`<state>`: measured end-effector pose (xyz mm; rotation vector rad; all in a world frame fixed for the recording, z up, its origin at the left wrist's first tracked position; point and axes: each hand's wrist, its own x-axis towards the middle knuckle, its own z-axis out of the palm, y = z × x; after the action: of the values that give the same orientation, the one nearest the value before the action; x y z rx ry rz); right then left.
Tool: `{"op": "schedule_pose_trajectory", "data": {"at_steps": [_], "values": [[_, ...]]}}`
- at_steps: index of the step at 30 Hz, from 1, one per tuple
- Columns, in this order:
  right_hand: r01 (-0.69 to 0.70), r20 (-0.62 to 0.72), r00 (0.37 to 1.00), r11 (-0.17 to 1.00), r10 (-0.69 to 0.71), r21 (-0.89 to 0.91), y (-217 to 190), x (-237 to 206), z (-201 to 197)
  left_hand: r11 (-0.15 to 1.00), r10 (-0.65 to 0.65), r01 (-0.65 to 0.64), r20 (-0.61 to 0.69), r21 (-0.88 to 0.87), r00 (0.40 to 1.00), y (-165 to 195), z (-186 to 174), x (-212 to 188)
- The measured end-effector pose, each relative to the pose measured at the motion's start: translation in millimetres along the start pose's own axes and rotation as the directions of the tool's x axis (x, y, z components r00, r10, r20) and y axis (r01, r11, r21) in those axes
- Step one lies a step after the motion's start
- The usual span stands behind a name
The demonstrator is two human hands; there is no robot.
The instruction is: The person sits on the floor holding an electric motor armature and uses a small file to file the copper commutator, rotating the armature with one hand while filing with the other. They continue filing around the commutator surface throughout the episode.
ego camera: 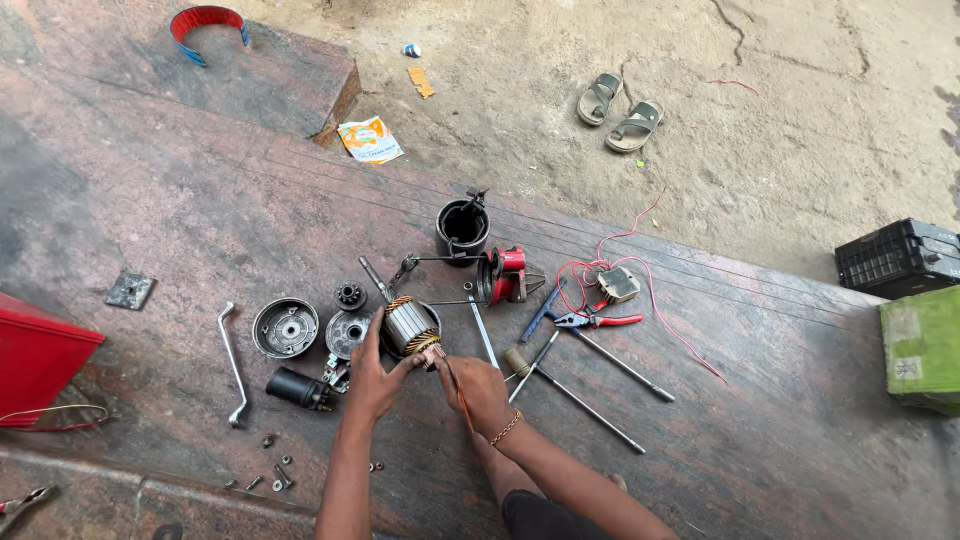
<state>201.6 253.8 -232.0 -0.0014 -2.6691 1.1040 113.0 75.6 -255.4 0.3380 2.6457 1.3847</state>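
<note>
My left hand (372, 378) is wrapped around the laminated core of the motor armature (410, 328), which stands tilted on the stone slab (760, 400) just beside the round end cover (286, 327). My right hand (478, 392) is closed on a thin orange strip (458, 390) at the copper commutator end. The armature looks heavy and rigid, I judge, so the steel core is the place to grip, since the windings would scratch easily.

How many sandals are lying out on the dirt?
2: one sandal lies on the sandy ground at top right, the other sandal just right of it, side by side.
</note>
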Motion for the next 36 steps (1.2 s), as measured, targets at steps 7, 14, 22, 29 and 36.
{"op": "schedule_pose_trajectory", "data": {"at_steps": [7, 14, 22, 29, 36], "values": [[-0.005, -0.017, 1.0, 0.997, 0.006, 0.073, -0.2, 3.7, 1.1, 1.0, -0.005, 0.006, -0.011, 0.014, 1.0, -4.0, 6.2, -1.8], [-0.171, 0.255, 0.946, 0.977, 0.199, -0.126, 4.3, 16.0, -12.2, 0.999, -0.032, 0.032, -0.019, 0.036, 0.999, -8.1, 8.8, -2.0], [-0.204, 0.384, 0.875, 0.943, 0.296, -0.263, 5.0, 14.0, -20.6, 0.999, -0.027, 0.027, -0.003, 0.024, 1.0, -13.5, 10.0, -1.8], [-0.168, 0.601, 0.791, 0.985, 0.113, 0.035, -8.0, -10.5, -22.5, 1.0, 0.012, -0.012, -0.012, 0.0, 1.0, -22.0, 11.3, -2.7], [-0.119, 0.389, 0.92, 0.91, -0.05, 0.398, -3.4, -1.6, -23.0, 1.0, 0.016, -0.016, -0.012, -0.005, 1.0, -22.1, 13.9, -3.9]]}}
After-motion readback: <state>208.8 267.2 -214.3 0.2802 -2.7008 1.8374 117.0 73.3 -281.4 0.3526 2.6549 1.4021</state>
